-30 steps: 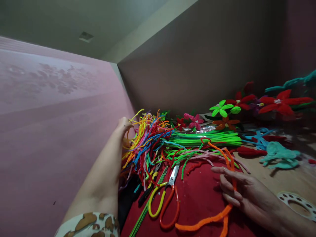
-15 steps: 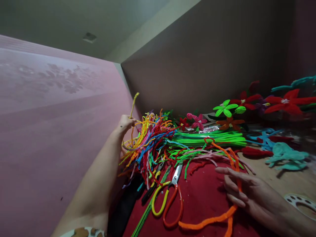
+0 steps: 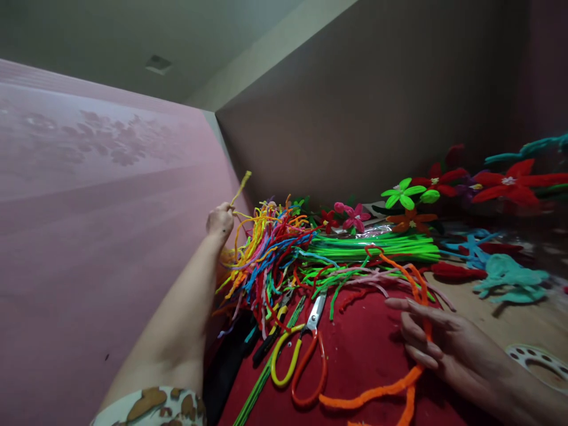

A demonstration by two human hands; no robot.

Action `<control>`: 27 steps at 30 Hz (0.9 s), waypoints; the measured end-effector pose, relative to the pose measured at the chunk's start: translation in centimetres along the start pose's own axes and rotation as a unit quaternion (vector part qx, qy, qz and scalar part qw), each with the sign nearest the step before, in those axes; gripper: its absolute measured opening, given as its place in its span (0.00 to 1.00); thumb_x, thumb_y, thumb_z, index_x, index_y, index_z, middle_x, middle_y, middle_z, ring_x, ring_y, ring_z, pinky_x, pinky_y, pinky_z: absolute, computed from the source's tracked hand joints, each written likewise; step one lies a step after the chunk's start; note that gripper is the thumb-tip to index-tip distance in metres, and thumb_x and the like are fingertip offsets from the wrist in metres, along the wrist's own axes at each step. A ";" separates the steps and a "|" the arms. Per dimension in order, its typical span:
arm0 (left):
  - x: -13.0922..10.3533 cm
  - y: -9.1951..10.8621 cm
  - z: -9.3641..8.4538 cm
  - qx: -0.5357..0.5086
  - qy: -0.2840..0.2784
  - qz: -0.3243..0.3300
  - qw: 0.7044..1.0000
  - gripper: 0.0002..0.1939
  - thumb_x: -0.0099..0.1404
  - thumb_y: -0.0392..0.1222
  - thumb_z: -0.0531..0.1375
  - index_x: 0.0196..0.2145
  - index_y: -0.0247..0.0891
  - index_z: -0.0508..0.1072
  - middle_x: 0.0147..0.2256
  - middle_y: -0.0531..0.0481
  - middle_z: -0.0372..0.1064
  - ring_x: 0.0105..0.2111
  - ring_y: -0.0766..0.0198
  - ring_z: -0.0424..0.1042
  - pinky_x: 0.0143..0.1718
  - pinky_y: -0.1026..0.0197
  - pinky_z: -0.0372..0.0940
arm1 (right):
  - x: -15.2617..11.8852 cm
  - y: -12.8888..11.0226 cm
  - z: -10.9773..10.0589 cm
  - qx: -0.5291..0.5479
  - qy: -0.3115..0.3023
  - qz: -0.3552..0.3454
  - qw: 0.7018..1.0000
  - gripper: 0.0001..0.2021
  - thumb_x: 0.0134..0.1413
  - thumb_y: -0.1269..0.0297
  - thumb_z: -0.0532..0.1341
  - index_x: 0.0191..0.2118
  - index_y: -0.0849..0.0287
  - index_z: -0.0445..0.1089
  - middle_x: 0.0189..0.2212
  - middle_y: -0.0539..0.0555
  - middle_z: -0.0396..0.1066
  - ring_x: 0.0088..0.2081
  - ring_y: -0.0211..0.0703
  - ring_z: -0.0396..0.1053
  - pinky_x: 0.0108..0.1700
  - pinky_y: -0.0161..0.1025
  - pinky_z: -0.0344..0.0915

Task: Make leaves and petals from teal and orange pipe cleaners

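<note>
My left hand is closed, with a yellow pipe cleaner sticking up out of its fingers. It hovers just left of a thick bunch of many-coloured pipe cleaners. At the lower right, my right hand has its fingers curled loosely around orange pipe cleaners, whose upper ends reach toward the green bundle and whose lower ends hang over the red cloth. Scissors with one yellow and one red handle lie between the hands, blades partly under the green strands.
Behind the scissors lies a bundle of green pipe cleaners. Black-and-yellow pliers rest beside thin green wires. Finished flowers, including a red flower, stand at the back right. A pink wall borders the left side.
My left hand has moved left and turned, drawing the yellow pipe cleaner away from the bunch. My right hand stays put with the orange pipe cleaners.
</note>
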State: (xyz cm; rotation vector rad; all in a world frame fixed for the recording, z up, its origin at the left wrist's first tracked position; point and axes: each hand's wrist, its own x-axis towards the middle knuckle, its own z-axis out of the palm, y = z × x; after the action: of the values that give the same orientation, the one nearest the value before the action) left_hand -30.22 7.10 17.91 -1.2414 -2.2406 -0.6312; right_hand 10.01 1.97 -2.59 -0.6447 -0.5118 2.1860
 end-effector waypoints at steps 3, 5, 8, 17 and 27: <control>-0.4 1.1 -1.4 0.047 0.052 0.032 0.997 0.20 0.64 0.49 0.45 0.46 0.40 0.70 0.43 0.38 0.68 0.42 0.49 0.67 0.35 0.56 0.56 | 0.2 0.0 -0.1 0.004 -0.001 0.005 1.000 0.07 0.51 0.67 0.58 0.34 0.63 0.71 0.14 0.46 0.54 0.14 0.28 0.45 0.13 0.28 0.47; -0.5 2.1 -2.3 0.103 0.087 0.073 0.988 0.25 0.65 0.54 0.41 0.48 0.39 0.68 0.43 0.36 0.66 0.43 0.47 0.66 0.37 0.54 0.55 | 0.3 0.0 -0.2 0.005 -0.006 0.008 1.000 0.07 0.51 0.67 0.58 0.34 0.63 0.71 0.14 0.46 0.54 0.14 0.29 0.45 0.14 0.28 0.47; -0.4 2.8 -2.3 0.178 0.058 0.126 0.974 0.27 0.65 0.55 0.39 0.47 0.39 0.68 0.42 0.36 0.67 0.44 0.46 0.66 0.40 0.51 0.55 | 0.2 0.0 -0.3 0.008 -0.010 0.016 1.000 0.06 0.51 0.66 0.58 0.34 0.62 0.71 0.14 0.46 0.55 0.14 0.29 0.45 0.14 0.28 0.47; -1.7 -0.1 1.8 0.121 -0.076 0.085 0.986 0.18 0.57 0.37 0.52 0.44 0.37 0.72 0.46 0.38 0.68 0.48 0.52 0.64 0.43 0.57 0.59 | 0.1 -0.1 -0.2 0.001 -0.021 0.012 1.000 0.07 0.51 0.65 0.59 0.34 0.62 0.70 0.13 0.46 0.55 0.13 0.28 0.44 0.14 0.29 0.47; -1.6 1.3 5.2 -0.014 -0.209 0.014 0.978 0.13 0.61 0.45 0.57 0.41 0.33 0.70 0.39 0.47 0.68 0.38 0.61 0.69 0.38 0.56 0.66 | -0.1 -0.2 0.0 0.001 -0.018 0.007 1.000 0.07 0.52 0.66 0.58 0.34 0.63 0.70 0.14 0.46 0.56 0.13 0.28 0.44 0.15 0.29 0.47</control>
State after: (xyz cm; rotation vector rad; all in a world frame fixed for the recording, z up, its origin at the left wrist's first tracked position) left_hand -29.36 9.91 13.12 -1.5321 -2.5501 -0.4194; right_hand 10.17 2.02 -2.46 -0.6119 -0.5257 2.2140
